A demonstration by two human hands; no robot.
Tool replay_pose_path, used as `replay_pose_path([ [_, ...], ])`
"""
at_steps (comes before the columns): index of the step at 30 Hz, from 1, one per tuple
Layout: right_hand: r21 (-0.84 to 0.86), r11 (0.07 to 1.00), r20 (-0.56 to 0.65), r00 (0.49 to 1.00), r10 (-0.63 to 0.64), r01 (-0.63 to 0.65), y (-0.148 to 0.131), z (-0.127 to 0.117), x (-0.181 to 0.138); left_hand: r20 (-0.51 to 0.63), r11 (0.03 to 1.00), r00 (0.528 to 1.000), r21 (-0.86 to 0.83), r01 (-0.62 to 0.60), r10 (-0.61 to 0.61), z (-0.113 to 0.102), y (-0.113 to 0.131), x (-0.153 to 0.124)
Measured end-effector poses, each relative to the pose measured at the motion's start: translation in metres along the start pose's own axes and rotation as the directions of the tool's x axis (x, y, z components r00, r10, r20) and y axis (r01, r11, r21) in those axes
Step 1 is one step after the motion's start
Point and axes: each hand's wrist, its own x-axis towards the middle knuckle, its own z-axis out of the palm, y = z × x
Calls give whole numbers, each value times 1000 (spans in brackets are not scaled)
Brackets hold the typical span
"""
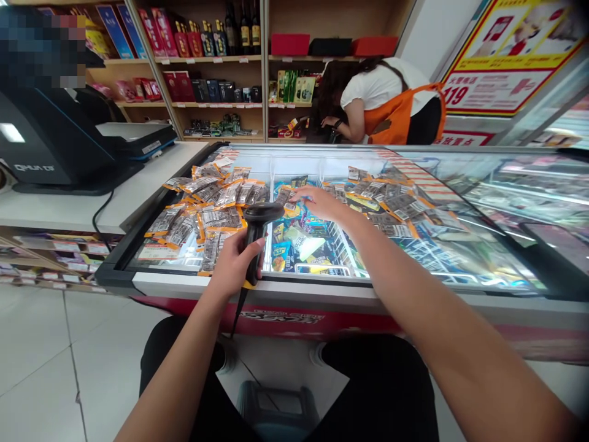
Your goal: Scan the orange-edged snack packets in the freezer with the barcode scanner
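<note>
My left hand is wrapped round the handle of a black barcode scanner, whose head points out over the glass lid of a chest freezer. Its cable hangs down in front of the freezer. My right hand reaches forward over the lid, fingers pinched on a small snack packet near the middle. Several orange-edged packets lie spread on the glass to the left, and another spread of packets lies to the right.
A black cash register stands on the white counter at left. Shelves of boxes and bottles line the back wall. A person in a white top and orange apron bends over behind the freezer. My knees and a stool are below.
</note>
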Motion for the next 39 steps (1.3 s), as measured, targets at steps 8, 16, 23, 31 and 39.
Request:
replay_pose_path([
  [8, 50, 996, -6, 997, -79, 79, -3, 2, -2, 113, 998, 992, 0, 56, -55, -4, 4, -2],
  [16, 45, 998, -34, 999, -30, 32, -13, 2, -1, 116, 998, 992, -27, 49, -45, -2, 2, -1],
  [23, -378, 826, -246, 906, 345, -417, -17, -13, -11, -70, 985, 994, -144, -95, 85, 0, -5, -1],
  [31, -421, 905, -30, 998, 54, -62, -48, 20, -3, -184, 958, 976, -240, -160, 117, 3, -3, -1],
  [39, -551, 701, -345, 888, 304, -453, -65, 7, -16, -229, 938, 962, -276, -208, 146, 5, 0, -3],
])
